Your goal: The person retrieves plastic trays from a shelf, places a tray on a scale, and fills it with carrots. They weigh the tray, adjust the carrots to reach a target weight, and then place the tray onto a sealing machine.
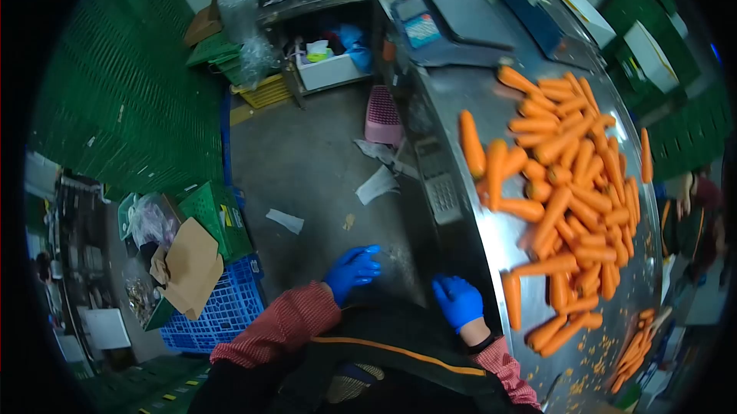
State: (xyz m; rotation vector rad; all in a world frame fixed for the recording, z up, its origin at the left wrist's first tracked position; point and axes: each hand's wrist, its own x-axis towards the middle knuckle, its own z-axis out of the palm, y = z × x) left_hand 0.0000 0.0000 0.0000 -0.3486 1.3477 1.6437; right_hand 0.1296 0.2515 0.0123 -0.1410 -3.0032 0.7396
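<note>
Both my hands wear blue gloves and hold nothing. My left hand [352, 269] hangs over the concrete floor, fingers loosely curled and apart. My right hand [457, 300] hovers just off the near edge of the steel table [468, 91], fingers bent downward. A large heap of orange carrots [576, 183] lies on the table to the right of my right hand, the nearest carrot [512, 299] a short way from it. My sleeves are red-striped.
A digital scale [449, 22] stands at the table's far end. A pink stool [381, 114] and paper scraps lie on the floor. Blue crate [223, 310], green crates and cardboard sit left. Another person [695, 218] is at the right edge.
</note>
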